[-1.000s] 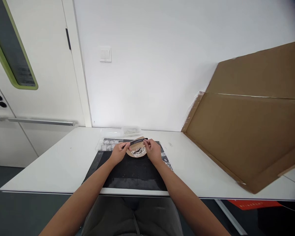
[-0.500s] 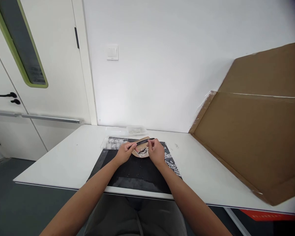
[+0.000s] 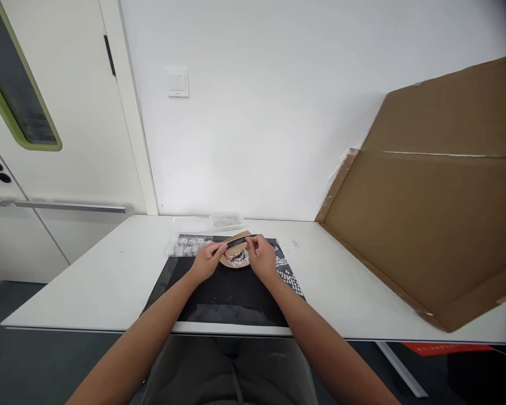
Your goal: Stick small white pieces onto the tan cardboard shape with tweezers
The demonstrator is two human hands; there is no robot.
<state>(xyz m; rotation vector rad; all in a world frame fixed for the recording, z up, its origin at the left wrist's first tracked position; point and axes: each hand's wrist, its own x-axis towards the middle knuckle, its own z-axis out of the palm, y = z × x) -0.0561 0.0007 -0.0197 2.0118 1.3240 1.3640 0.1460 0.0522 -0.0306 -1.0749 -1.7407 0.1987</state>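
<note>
Long, narrow black strip (image 3: 236,242), pale along its upper edge
It slants up rightward below the frame's centre, left hand (image 3: 206,261) and right hand (image 3: 262,259) pinched closed near its ends, over a round tan dish (image 3: 236,249).

"What's the white wall (image 3: 253,124) doing?"
"It's standing right behind the table (image 3: 88,281), and light is making it look bright."
"Is anything sitting on it?"
"A white switch (image 3: 177,82) is sitting high above the table's back edge, near the left corner."
"And the door (image 3: 88,140)?"
"It's standing past the left edge. It's having a window (image 3: 12,79) with a green frame (image 3: 42,147), and a gray bar (image 3: 69,207) is running across it, down low."
"What's that on the right?"
"Big brown cardboard (image 3: 430,214) is standing on the table, reaching from the back edge to the front."
"And the floor (image 3: 21,349)?"
"It's showing dark below the front left corner."
</note>
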